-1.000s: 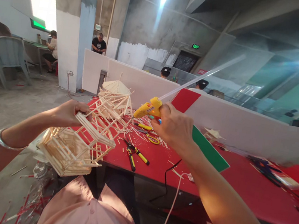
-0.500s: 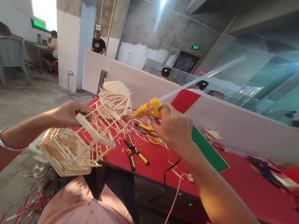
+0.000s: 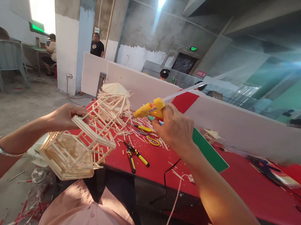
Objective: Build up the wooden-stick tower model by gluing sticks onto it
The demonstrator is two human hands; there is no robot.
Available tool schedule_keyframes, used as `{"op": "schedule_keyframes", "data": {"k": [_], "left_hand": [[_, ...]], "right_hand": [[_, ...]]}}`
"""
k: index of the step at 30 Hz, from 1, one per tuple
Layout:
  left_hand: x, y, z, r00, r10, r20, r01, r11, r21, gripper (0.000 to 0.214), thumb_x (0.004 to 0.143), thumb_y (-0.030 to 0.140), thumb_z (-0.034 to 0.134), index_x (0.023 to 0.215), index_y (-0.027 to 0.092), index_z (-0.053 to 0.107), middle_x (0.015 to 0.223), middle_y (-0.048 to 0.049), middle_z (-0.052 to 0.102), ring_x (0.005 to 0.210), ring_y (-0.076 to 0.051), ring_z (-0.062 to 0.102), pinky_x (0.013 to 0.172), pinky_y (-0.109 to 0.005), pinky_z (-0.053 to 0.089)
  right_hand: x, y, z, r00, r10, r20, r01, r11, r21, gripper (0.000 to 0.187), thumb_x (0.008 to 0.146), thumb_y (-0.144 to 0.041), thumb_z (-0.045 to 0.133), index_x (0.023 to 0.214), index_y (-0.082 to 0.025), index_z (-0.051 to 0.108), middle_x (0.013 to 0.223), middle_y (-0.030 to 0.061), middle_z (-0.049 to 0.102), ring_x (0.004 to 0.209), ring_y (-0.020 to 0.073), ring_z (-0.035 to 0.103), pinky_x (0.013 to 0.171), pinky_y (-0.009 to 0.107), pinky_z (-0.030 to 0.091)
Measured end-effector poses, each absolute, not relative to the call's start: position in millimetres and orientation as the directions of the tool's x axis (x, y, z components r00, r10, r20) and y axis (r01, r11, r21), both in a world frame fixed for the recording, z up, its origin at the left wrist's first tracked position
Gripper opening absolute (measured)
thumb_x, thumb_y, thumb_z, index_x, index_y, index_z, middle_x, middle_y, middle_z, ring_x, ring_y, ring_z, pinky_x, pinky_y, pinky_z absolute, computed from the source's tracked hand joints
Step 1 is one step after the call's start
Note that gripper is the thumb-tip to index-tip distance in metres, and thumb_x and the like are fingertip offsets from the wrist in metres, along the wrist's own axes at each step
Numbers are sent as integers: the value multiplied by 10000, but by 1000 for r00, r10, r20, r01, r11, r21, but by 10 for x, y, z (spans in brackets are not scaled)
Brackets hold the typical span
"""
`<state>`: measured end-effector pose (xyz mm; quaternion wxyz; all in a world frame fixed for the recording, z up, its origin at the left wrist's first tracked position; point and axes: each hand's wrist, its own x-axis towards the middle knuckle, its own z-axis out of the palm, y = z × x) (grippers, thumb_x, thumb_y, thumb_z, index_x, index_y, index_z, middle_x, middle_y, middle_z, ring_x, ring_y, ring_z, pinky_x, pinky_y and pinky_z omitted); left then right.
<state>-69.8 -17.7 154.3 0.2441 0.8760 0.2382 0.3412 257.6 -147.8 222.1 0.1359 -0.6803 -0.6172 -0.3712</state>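
Note:
My left hand (image 3: 65, 116) grips a model tower of thin wooden sticks (image 3: 94, 134) by a ledge at its middle, holding it tilted in front of me. The tower has open lattice tiers, a wider slatted base (image 3: 66, 156) near my lap and a stick framework at its far end. In my right hand (image 3: 175, 128) is a yellow hot glue gun (image 3: 149, 108), with a long clear glue stick (image 3: 188, 90) poking out of its back. The gun's nozzle points left, close to the tower's far end but apart from my left hand.
On the red table (image 3: 240, 191) lie black-and-yellow pliers (image 3: 135, 155), yellow-handled scissors (image 3: 151, 140), loose sticks and a green board (image 3: 209, 150). A pale stick roof (image 3: 117, 89) stands behind the tower. A white partition (image 3: 143, 83) runs along the back. Other people sit or stand beyond.
The view has shifted slightly. Both hands keep their grips, and the tower and the glue gun stay in nearly the same place relative to each other.

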Motion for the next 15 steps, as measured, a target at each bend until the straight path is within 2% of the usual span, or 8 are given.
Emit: {"op": "schedule_keyframes", "data": {"k": [5,10,15], "left_hand": [[-744,-175,1492,638,624,451,235,-715,658,225,723,347,749,769,130,712,809,-71,694,731,-179,620,684,-276,494],[-779,-203,1397,606,662,441,178,-654,735,220,734,324,734,757,110,689,786,-52,644,733,-156,571,690,-245,442],[-790,-192,1236,557,687,468,71,-600,797,211,695,307,758,731,107,699,835,-75,662,813,-195,588,733,-266,446]], "right_hand": [[2534,-1447,2229,-33,709,705,949,-199,244,269,822,-328,528,1032,-171,587,963,65,657,670,162,527,531,299,134],[2512,-1436,2271,10,665,747,963,-208,172,290,788,-328,552,1028,-170,597,912,63,673,659,168,544,527,290,146],[2542,-1462,2303,56,656,752,991,-126,37,286,786,-328,554,1029,-187,607,974,77,697,733,195,604,553,286,270]]}}
